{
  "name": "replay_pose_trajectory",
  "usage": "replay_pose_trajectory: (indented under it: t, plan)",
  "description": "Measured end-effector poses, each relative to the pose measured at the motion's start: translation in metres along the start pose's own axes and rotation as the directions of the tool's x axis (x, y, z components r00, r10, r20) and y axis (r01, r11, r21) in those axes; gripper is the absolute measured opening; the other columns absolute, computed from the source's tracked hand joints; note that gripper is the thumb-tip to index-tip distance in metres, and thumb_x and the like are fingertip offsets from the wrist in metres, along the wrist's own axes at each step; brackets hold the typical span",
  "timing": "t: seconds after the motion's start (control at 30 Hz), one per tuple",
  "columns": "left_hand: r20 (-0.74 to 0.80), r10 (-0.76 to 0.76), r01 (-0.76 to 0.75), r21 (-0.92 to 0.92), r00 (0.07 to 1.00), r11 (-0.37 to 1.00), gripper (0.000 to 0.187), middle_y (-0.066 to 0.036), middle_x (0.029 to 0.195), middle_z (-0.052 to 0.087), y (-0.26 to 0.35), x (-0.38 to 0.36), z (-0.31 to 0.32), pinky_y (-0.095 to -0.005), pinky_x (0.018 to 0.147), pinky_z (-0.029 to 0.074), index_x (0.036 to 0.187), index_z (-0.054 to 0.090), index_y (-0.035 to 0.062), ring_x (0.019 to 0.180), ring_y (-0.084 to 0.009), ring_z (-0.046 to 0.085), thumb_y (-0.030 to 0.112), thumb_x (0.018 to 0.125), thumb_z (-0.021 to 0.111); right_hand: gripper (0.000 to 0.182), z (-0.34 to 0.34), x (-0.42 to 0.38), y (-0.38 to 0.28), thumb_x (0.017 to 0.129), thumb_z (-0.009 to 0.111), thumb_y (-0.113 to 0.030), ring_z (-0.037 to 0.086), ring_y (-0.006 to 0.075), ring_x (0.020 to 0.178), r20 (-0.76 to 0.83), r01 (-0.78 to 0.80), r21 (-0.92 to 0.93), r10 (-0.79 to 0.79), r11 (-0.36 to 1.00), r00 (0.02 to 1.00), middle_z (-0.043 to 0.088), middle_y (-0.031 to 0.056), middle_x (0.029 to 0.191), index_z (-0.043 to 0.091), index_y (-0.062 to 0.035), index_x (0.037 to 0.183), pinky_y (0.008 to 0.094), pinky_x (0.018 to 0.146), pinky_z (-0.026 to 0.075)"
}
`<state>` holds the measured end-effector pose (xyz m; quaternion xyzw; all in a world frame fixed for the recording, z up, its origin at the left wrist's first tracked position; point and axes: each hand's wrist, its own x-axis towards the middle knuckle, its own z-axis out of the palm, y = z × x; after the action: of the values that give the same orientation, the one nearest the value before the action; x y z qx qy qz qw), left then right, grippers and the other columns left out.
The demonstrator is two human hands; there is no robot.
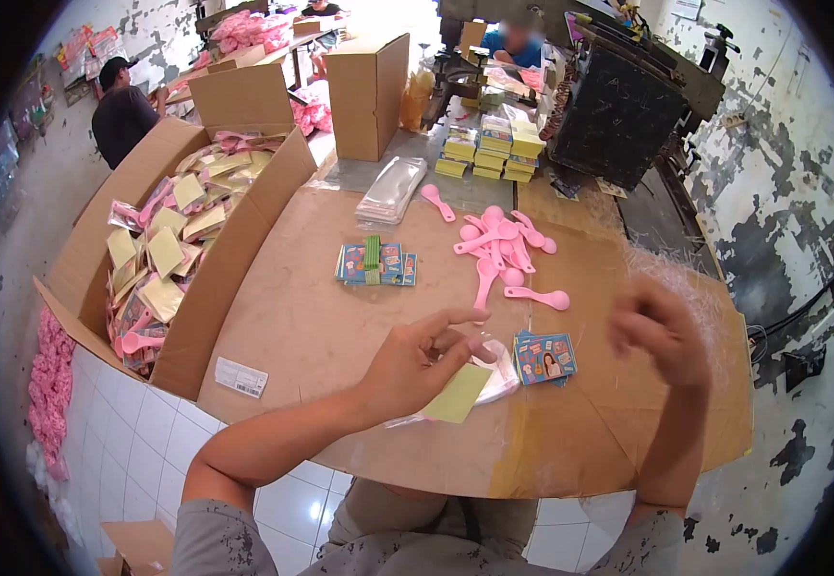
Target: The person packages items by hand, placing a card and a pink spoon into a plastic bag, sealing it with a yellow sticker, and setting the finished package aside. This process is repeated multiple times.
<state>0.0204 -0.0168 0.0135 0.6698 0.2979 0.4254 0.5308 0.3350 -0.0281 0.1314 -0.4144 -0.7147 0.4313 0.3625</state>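
My left hand [422,360] is over the near middle of the table, with its index finger stretched out and the other fingers curled. A pale yellow card [460,395] juts out from under its thumb, apparently held there; the grip is partly hidden. Clear plastic bags [503,376] lie beneath and beside the card. My right hand [662,331] is raised at the right, smeared by motion, with curled fingers and no visible object. Between the hands is a small stack of blue picture cards [544,358]. Beyond them is a pile of pink scoops [500,240].
A large carton [234,259] at left holds bagged scoops and cards. Banded cards [375,264], a stack of plastic bags [393,192] and yellow-edged card stacks [489,144] sit farther back. A black machine [618,106] stands at back right. Other people work behind.
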Motion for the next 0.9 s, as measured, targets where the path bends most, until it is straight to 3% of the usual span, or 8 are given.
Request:
replay_pose_trajectory:
  t: [0.13, 0.2, 0.37, 0.43, 0.5, 0.6, 0.73, 0.9]
  plan:
    - [-0.042, -0.062, 0.056, -0.120, 0.997, 0.991, 0.036, -0.014, 0.108, 0.077, 0.004, 0.000, -0.003, -0.0258, 0.081, 0.057, 0.144, 0.052, 0.0021, 0.099, -0.0114, 0.071, 0.009, 0.108, 0.055, 0.007, -0.127, -0.056, 0.059, 0.098, 0.061, -0.004, 0.066, 0.0164, 0.087, -0.018, 0.128, 0.350, -0.131, 0.928, 0.991, 0.061, 0.0062, 0.088, 0.059, -0.0016, 0.104, 0.0319, 0.078, 0.055]
    - [-0.060, -0.068, 0.059, -0.139, 0.996, 0.988, 0.036, -0.015, 0.110, 0.077, 0.005, 0.002, -0.002, -0.0262, 0.084, 0.057, 0.144, 0.051, 0.0015, 0.101, -0.0120, 0.071, 0.009, 0.108, 0.055, 0.015, -0.153, -0.065, 0.084, 0.098, 0.059, -0.001, 0.070, 0.0188, 0.094, -0.429, -0.075, 0.005, 0.070, 0.997, 0.900, 0.066, 0.0090, 0.095, 0.061, 0.0016, 0.112, 0.0346, 0.083, 0.057]
    - [-0.108, -0.048, 0.033, -0.143, 0.993, 0.989, 0.036, -0.016, 0.112, 0.076, 0.004, 0.004, 0.000, -0.0279, 0.088, 0.058, 0.143, 0.052, 0.0007, 0.105, -0.0152, 0.072, 0.011, 0.109, 0.055, 0.034, -0.132, -0.085, 0.097, 0.091, 0.066, 0.000, 0.068, 0.0287, 0.097, -0.430, -0.269, -0.856, -0.319, 0.443, 0.845, 0.071, 0.0130, 0.109, 0.064, -0.0007, 0.125, 0.0401, 0.093, 0.051]
    - [-0.114, -0.069, 0.043, -0.213, 0.991, 0.976, 0.033, -0.015, 0.113, 0.076, 0.001, 0.008, -0.001, -0.0278, 0.087, 0.058, 0.139, 0.054, -0.0021, 0.105, -0.0150, 0.072, 0.012, 0.109, 0.055, 0.033, -0.118, -0.078, 0.093, 0.090, 0.068, 0.000, 0.068, 0.0320, 0.097, -0.528, -0.373, -0.800, -0.255, 0.470, 0.810, 0.072, 0.0139, 0.110, 0.066, -0.0012, 0.122, 0.0415, 0.093, 0.050]
    - [-0.111, -0.099, 0.067, -0.259, 0.989, 0.964, 0.031, -0.015, 0.114, 0.075, -0.004, 0.009, 0.000, -0.0282, 0.087, 0.059, 0.135, 0.058, -0.0036, 0.105, -0.0153, 0.072, 0.013, 0.109, 0.056, 0.023, -0.105, -0.062, 0.077, 0.089, 0.070, 0.000, 0.068, 0.0345, 0.096, -0.715, -0.482, -0.376, 0.083, 0.791, 0.694, 0.071, 0.0141, 0.105, 0.069, -0.0012, 0.113, 0.0422, 0.090, 0.050]
    - [-0.110, -0.127, 0.091, -0.282, 0.986, 0.955, 0.029, -0.015, 0.117, 0.074, -0.009, 0.011, -0.001, -0.0294, 0.089, 0.059, 0.129, 0.062, -0.0038, 0.105, -0.0160, 0.072, 0.015, 0.109, 0.056, 0.017, -0.054, -0.032, 0.078, 0.092, 0.071, -0.005, 0.068, 0.0257, 0.092, -0.321, -0.145, -0.913, -0.452, 0.382, 0.832, 0.072, 0.0122, 0.100, 0.072, -0.0020, 0.108, 0.0374, 0.084, 0.052]
    - [-0.101, -0.115, 0.084, -0.270, 0.988, 0.959, 0.028, -0.012, 0.116, 0.073, -0.010, 0.012, 0.002, -0.0300, 0.091, 0.058, 0.126, 0.066, -0.0041, 0.104, -0.0151, 0.071, 0.016, 0.108, 0.058, 0.036, 0.048, 0.002, 0.048, 0.091, 0.078, -0.020, 0.068, 0.0185, 0.094, -0.043, 0.025, -0.374, -0.045, 0.927, 0.998, 0.071, 0.0092, 0.100, 0.069, -0.0023, 0.121, 0.0352, 0.082, 0.054]
    - [-0.075, -0.069, 0.044, -0.287, 0.995, 0.957, 0.027, -0.010, 0.112, 0.073, -0.013, 0.011, 0.002, -0.0289, 0.091, 0.057, 0.126, 0.066, -0.0041, 0.105, -0.0133, 0.070, 0.015, 0.107, 0.061, 0.042, 0.105, 0.027, 0.082, 0.095, 0.074, -0.014, 0.067, 0.0134, 0.094, 0.033, 0.015, 0.145, -0.020, 0.989, 0.999, 0.069, 0.0057, 0.103, 0.060, 0.0009, 0.133, 0.0296, 0.081, 0.054]
